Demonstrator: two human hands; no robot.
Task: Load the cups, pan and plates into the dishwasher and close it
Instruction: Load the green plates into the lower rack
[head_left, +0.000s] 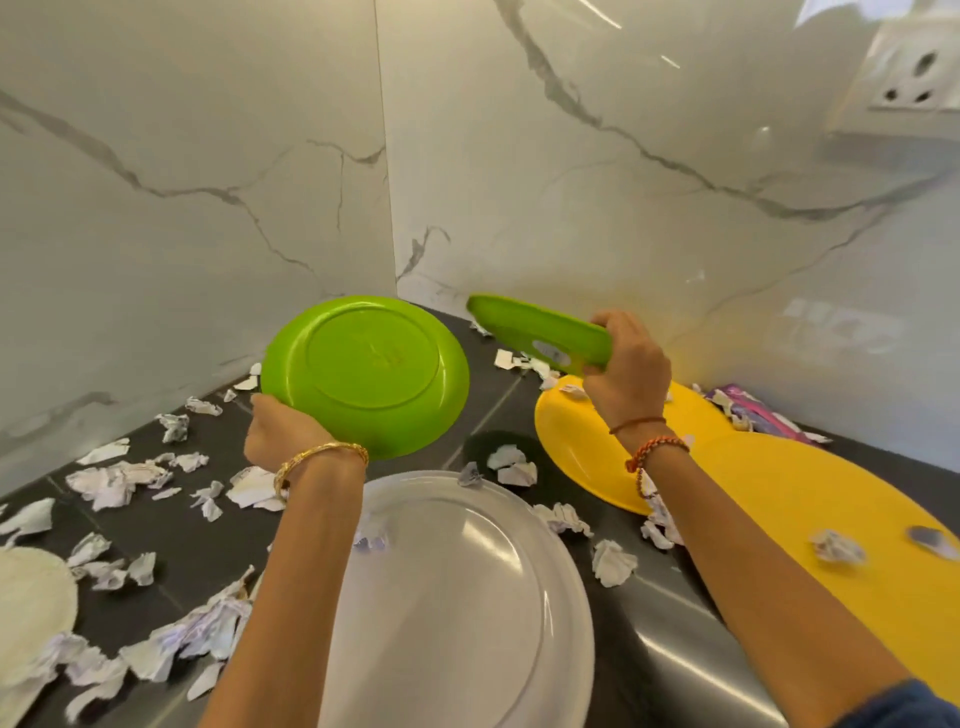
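Crumpled paper scraps (122, 480) litter the dark counter (171, 540) that runs into a corner of white marbled wall tiles (182, 182). A white plate (462, 597) lies on the counter at the near edge, between the two forearms, with scraps touching its far rim. To the right lie a yellow plate (576, 447) and a large yellow mat (857, 519), both carrying bits of paper; a purple wrapper (763, 413) sits beyond them near the wall. A pale woven mat (31, 592) shows at the far left, and a wall socket (914, 78) at the upper right.

The left hand (283, 434) holds a green plate (363, 376) in the air above the counter, tilted with its underside toward the camera; the grip pinches the plate's lower left rim, so the plate rises up and to the right of the hand. The right hand (626, 364) holds a second green plate (540, 332) almost edge-on, fingers curled round its right end, the plate reaching left toward the wall corner. The two green plates are apart, near each other.
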